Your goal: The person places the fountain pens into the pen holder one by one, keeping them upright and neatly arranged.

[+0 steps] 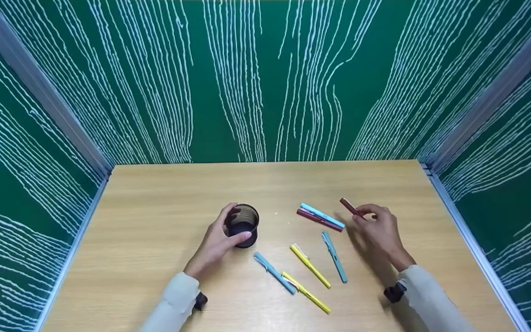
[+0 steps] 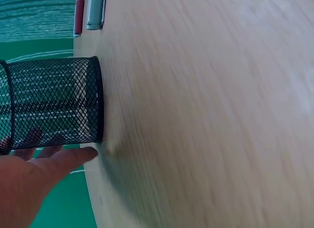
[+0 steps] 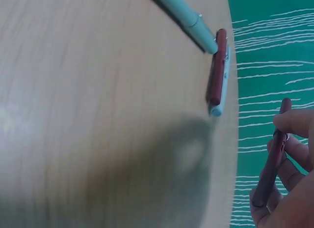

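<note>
On the wooden table, my left hand (image 1: 219,237) grips a black mesh pen cup (image 1: 246,240) from its left side, thumb across the near rim. In the left wrist view the mesh cup (image 2: 54,102) stands upright on the tabletop. To the right, my right hand (image 1: 378,228) pinches a dark red pen (image 1: 351,207) above the table; its shadow falls below. The right wrist view shows this red pen (image 3: 274,159) between thumb and fingers. Just left of that hand, a light blue pen (image 1: 322,216) lies alongside another dark red pen (image 1: 309,216).
Nearer the front lie a teal pen (image 1: 334,258), a blue pen (image 1: 274,273) and two yellow pens, one farther back (image 1: 310,266) and one (image 1: 309,295) touching the blue pen. Green walls (image 1: 270,83) with white lines enclose the table (image 1: 155,198) at the back and sides.
</note>
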### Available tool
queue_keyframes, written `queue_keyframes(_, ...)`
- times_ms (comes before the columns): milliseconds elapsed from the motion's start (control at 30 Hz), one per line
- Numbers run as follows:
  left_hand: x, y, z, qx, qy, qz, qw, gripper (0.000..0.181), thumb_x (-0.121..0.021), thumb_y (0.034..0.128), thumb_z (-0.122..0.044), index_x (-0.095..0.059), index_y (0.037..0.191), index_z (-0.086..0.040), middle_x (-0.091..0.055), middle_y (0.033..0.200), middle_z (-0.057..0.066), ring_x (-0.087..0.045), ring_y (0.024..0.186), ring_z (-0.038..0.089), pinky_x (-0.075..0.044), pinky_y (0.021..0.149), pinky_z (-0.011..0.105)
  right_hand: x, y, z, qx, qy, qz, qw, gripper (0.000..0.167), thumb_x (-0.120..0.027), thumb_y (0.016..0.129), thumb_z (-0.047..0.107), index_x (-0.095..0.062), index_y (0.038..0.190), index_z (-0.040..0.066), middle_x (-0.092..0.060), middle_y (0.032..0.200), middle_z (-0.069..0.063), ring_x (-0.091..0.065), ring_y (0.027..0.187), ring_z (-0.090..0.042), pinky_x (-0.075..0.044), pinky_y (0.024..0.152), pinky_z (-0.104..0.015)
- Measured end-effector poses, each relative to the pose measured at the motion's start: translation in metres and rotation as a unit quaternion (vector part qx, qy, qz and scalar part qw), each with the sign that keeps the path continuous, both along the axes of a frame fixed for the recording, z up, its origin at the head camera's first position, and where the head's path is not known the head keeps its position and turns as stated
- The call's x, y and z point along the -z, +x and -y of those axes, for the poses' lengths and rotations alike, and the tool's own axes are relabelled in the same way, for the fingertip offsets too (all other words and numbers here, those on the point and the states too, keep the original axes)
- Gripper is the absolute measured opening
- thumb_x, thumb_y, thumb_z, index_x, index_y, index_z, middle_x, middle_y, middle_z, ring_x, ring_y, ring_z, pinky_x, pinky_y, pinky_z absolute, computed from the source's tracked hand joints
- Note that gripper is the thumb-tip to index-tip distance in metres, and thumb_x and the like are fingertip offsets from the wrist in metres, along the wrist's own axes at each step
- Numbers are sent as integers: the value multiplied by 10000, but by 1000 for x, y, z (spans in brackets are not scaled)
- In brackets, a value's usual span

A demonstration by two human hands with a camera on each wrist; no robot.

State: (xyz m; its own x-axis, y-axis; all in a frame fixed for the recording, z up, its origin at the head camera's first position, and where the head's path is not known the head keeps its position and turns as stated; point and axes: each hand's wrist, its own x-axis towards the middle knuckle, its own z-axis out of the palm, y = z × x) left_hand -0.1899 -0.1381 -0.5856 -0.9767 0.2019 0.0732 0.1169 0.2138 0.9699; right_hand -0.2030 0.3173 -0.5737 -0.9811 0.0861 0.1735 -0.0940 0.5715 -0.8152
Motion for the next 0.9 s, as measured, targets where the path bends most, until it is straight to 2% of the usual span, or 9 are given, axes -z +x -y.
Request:
queue_keyframes(100,-1,1,0,-14,6,42,10000,918,-921,920,-246,-413,1684,-197,-562,1595,203,-570,1414,436,-424,1215,614,-4,0,4,22,10,-17,10000,166,-781,1006,12,-783,1169,-15,-747,1157,-203,-574,1139,-353,-435,1060,-563)
queue_keyframes(267,0,3,0,-41,37,57,10000,915,-922,920,-245,-419,1683,-198,-553,1608,192,-562,1413,441,-415,1221,613,-13,1,11,71,10,-29,10000,145,-779,999,13,-769,1142,-10,-749,1141,-197,-577,1146,-374,-433,1052,-533)
queue_keyframes(367,1,3,0,-50,60,15,10000,921,-925,912,-233,-424,1683,-175,-552,1616,176,-542,1445,422,-375,1252,584,-18,2,15,58,-39,-80,9999,139,-777,995,18,-763,1130,-15,-755,1131,-198,-580,1157,-390,-433,1052,-532)
queue_keyframes(500,2,2,0,-36,125,-49,9999,926,-923,911,-221,-418,1679,-110,-555,1610,194,-518,1477,412,-330,1274,567,-26,5,20,4,-41,-176,9998,137,-779,997,32,-766,1127,-9,-768,1115,-188,-586,1135,-340,-439,1032,-506)
queue_keyframes(600,2,2,-1,-40,217,-35,9998,920,-920,914,-206,-419,1678,-105,-552,1609,211,-518,1476,429,-340,1270,582,-31,7,25,-56,2,-215,9998,139,-779,1008,53,-762,1136,1,-767,1120,-177,-579,1128,-304,-436,1030,-481)
queue_keyframes(733,2,1,-2,-76,332,1,9994,909,-920,911,-178,-431,1676,-125,-555,1606,209,-520,1469,433,-344,1272,584,-37,10,30,-76,38,-247,9997,153,-783,1011,60,-755,1148,0,-764,1137,-181,-581,1136,-308,-439,1044,-486)
queue_keyframes(900,1,1,-5,-13,609,31,9981,899,-906,918,-124,-419,1673,-88,-545,1606,219,-504,1476,440,-338,1275,605,-45,12,38,-66,30,-280,9996,158,-795,1001,58,-755,1143,0,-757,1149,-184,-577,1144,-314,-434,1062,-491)
